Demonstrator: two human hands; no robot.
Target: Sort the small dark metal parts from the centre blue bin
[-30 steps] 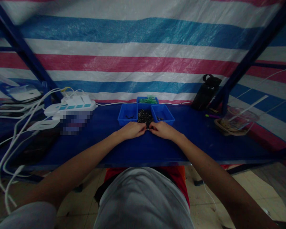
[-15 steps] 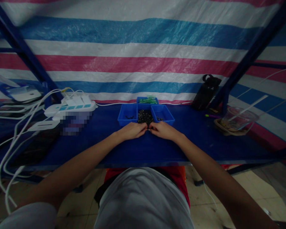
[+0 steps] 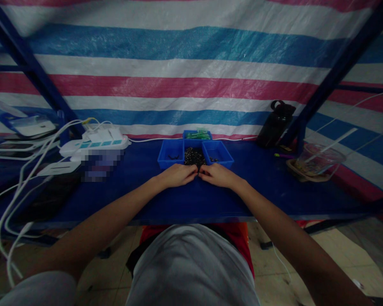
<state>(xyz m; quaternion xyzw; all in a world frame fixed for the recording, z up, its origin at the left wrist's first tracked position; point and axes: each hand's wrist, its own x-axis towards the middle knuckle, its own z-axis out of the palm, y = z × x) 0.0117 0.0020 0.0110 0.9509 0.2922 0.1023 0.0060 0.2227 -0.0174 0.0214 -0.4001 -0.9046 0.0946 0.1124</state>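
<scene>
My left hand (image 3: 181, 174) and my right hand (image 3: 217, 174) meet nearly fingertip to fingertip just in front of the blue bins. Both are closed in a pinch; whatever sits between the fingers is too small to make out. Right behind them, the middle blue bin holds a heap of small black and shiny parts (image 3: 194, 155). The left blue bin (image 3: 164, 160) has a few dark pieces in it. A few small pieces lie in the right blue bin (image 3: 225, 158), near its inner side. Green packets (image 3: 198, 134) fill the rear bin.
On the left stand a white power strip (image 3: 79, 148) with chargers, tangled white cables (image 3: 15, 195) and stacked phones (image 3: 15, 146). A black bottle (image 3: 276, 123) and a clear plastic bowl (image 3: 322, 159) are at the right. A striped sheet (image 3: 178, 85) hangs behind the blue table (image 3: 191, 206).
Both hands stay in nearly the same place, with only slight finger movement. A small light glint seen between the fingertips earlier is hardly visible now.
</scene>
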